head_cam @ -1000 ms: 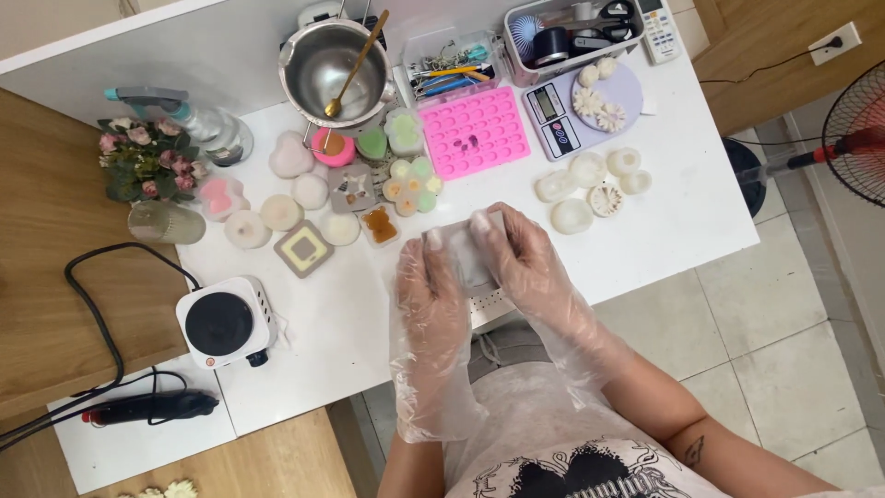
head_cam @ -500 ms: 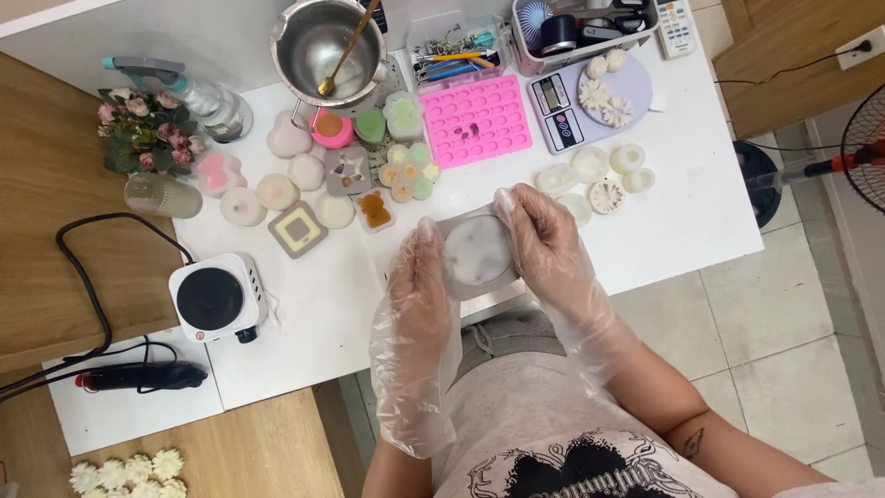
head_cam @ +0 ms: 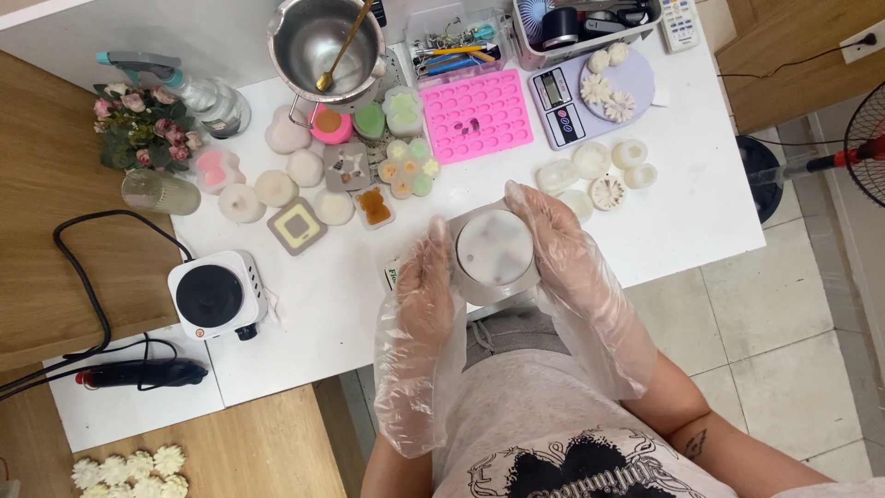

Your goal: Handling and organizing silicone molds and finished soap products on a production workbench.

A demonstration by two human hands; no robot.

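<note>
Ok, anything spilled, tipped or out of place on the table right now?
Nothing stands out. Both gloved hands, left hand and right hand, hold the round mould level, and the small moulds on the white table sit upright with no spill visible.

Bright even daylight, soft faint shadows, mild glare on white table (head_cam: 664, 221), sharp focus, slight wide-angle edge distortion

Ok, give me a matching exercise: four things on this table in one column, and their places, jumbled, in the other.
Things:
1. round mould
2. pink tray
3. hot plate
4. steel pot

Places:
A. far edge, spoon inside
B. between the left hand and right hand
C. near left, beside a black cable
D. left of the scale

Pairs: 1-B, 2-D, 3-C, 4-A
</note>
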